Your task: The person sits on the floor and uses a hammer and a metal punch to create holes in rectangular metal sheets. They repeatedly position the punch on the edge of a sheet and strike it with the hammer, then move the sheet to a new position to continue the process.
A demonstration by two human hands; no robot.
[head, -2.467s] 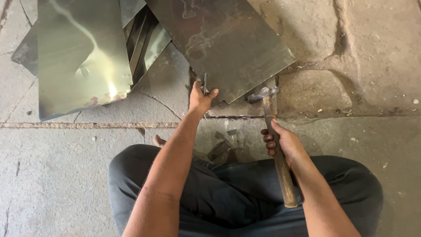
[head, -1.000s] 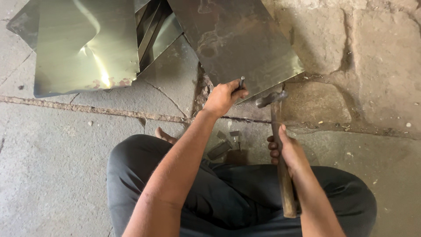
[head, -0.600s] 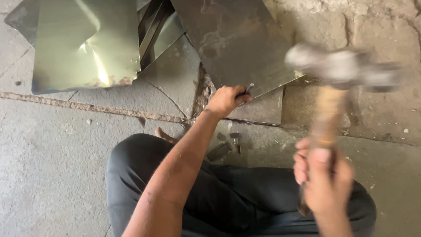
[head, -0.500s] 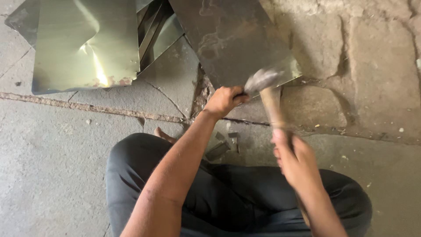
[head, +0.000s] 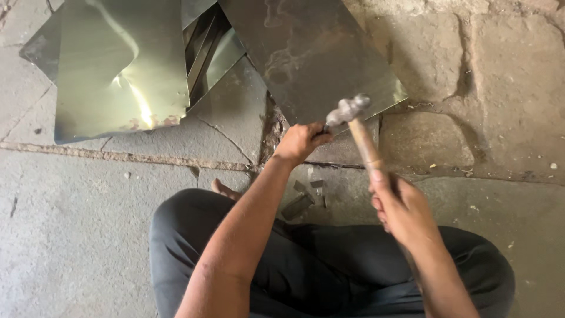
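Two hands at work on a stone floor (head: 88, 235): left hand (head: 300, 141) pinches a small chisel against the thin, stiff, sharp-edged metal sheet (head: 312, 53) at 12 o'clock; right hand (head: 403, 206) grips the hammer (head: 353, 118) by its wooden handle.

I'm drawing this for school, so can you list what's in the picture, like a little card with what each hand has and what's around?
Place: stone floor, person sitting cross-legged
Left hand: pinching a small dark tool against the edge of the dark metal sheet
Right hand: gripping the wooden handle of a hammer, its head just above the left hand
Nearby: shiny bent metal sheet at upper left, small metal scraps by the knees
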